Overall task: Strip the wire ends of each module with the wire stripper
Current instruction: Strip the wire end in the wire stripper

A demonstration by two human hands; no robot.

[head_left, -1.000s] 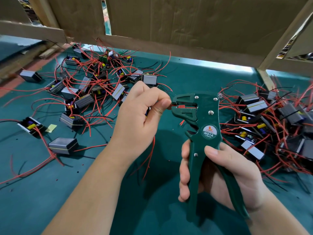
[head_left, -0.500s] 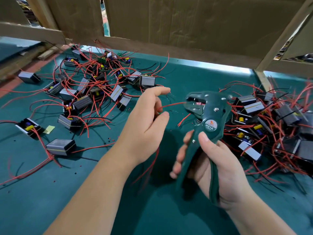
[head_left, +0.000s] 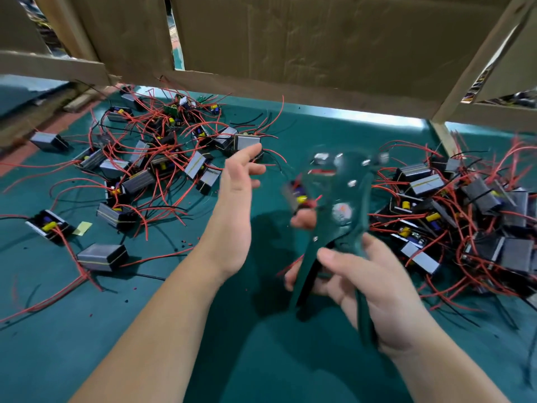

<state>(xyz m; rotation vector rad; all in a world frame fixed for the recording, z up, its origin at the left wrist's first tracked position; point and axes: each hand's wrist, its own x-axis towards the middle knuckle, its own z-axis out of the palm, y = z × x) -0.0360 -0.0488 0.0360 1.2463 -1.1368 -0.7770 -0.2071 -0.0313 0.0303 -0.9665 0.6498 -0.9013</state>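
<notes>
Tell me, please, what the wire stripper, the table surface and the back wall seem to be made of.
The wire stripper: dark green body, likely painted metal or plastic, with shiny metal rivets. The table surface: matte teal mat, perhaps rubber. The back wall: creased brown cardboard.

My right hand (head_left: 369, 280) is gripping the wire stripper (head_left: 340, 216). Its dark green body is looking matt, plastic or painted metal, and through the blur I cannot tell which. Its rivets (head_left: 352, 183) are glinting as bright bare metal. Beneath both hands the bench (head_left: 261, 359) is showing a smooth, matt teal covering. Left of and beyond my left hand (head_left: 235, 205), the modules (head_left: 101, 255) are wearing grey casings with a dull sheen, and the red wires (head_left: 162, 257) trailing from them are looking smooth in plastic insulation. Beyond both hands, brown cardboard panels (head_left: 290, 39) are looking matt, creased, and rough at their cut edges.
</notes>
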